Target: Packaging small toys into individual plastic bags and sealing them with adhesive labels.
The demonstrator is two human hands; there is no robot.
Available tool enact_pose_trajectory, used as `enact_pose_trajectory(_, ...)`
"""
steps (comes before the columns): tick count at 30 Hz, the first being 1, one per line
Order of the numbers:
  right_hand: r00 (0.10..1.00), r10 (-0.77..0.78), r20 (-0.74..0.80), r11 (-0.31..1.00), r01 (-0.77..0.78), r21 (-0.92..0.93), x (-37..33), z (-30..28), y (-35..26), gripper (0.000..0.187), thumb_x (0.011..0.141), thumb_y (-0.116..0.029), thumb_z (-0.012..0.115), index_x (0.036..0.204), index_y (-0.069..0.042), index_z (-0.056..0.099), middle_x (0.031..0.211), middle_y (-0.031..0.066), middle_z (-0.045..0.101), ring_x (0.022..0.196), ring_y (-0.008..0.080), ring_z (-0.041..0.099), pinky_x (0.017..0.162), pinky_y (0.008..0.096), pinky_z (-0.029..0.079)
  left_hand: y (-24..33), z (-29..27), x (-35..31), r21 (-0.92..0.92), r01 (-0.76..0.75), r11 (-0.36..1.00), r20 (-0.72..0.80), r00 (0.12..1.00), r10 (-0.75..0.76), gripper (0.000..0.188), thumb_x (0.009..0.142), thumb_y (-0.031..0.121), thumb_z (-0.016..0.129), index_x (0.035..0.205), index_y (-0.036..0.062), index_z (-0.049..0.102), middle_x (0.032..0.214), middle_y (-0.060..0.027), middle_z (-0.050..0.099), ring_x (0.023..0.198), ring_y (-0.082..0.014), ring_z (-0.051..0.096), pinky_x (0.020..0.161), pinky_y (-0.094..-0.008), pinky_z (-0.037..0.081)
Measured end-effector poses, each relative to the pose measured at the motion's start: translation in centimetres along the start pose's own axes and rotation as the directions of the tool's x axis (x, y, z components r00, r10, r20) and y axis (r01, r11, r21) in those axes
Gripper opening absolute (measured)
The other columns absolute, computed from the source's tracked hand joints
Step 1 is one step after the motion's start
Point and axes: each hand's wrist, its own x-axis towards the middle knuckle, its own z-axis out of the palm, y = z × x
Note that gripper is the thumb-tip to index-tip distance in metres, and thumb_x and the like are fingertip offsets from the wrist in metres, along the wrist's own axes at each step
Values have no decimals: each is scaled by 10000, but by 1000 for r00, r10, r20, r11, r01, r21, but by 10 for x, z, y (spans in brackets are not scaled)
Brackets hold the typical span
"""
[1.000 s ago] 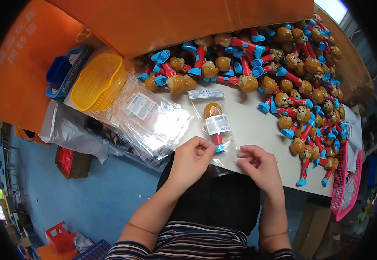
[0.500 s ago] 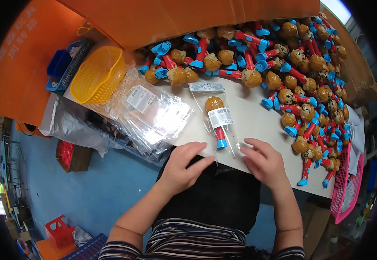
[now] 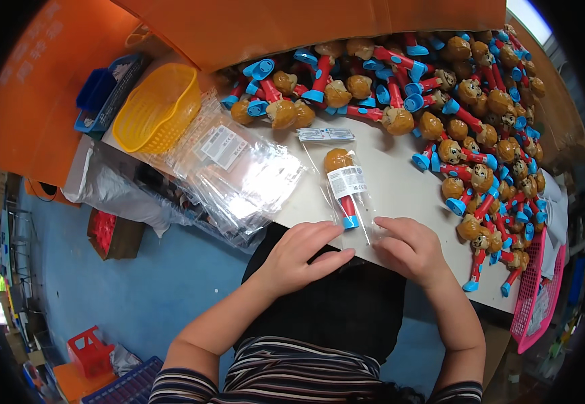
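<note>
A clear plastic bag [image 3: 364,202] with a white label and a printed top strip lies on the white table. Inside it is a figure-shaped toy [image 3: 337,160] with a rounded brown head, red body and blue base. At the bag's lower left edge is my left hand [image 3: 304,256], thumb and forefinger stretched out and apart. My right hand [image 3: 413,250] is at the lower right edge, its fingers likewise apart. Neither hand grips the toy. A stack of clear labelled bags [image 3: 238,178] lies to the left.
Many similar unbagged toys [image 3: 470,151] are heaped along the back and right of the white table [image 3: 400,158]. A yellow basket [image 3: 156,111] stands at the back left, beside blue bins [image 3: 97,91]. A pink basket [image 3: 534,303] is at the right edge, an orange panel [image 3: 292,30] behind.
My left hand has moved right, to the bag's lower edge. My right hand has shifted slightly down. The whole view has shifted a little, and the bagged toy stays on the table.
</note>
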Motion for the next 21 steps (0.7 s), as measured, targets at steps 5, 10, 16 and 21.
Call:
enact_pose_trajectory(5,998,-57,34,997,59,-52,9,0,2,280,702,-72,771,941,-83,625,1124,123,674,811,286,672,652,351,562,-2,4,-2,1,-8,1000,-6,1000,8,257,740,49,730,987,37,662,1098,-141,660,964,-324,658,786,-412,535)
enact_pose_trajectory(10,994,-91,54,994,94,-57,12,2,4,266,685,-69,785,892,-87,619,1109,111,677,803,276,667,647,345,560,-8,-4,-14,7,20,1000,31,999,-20,280,712,23,728,979,41,644,1079,-130,653,946,-318,652,778,-401,537)
enact_pose_trajectory(16,999,5,35,998,-7,55,10,6,3,263,672,-61,819,822,-90,605,1110,105,670,815,266,663,651,344,553,-1,-6,-22,-53,225,973,50,974,-223,296,697,-22,742,958,42,619,1031,-123,639,883,-316,651,747,-372,544)
enact_pose_trajectory(21,987,124,104,974,-141,176,11,4,3,268,682,-88,836,849,-90,627,1072,97,663,828,255,647,695,348,544,14,-9,-15,-141,410,901,155,908,-389,300,750,11,765,1031,39,665,980,-106,624,820,-258,641,693,-331,536)
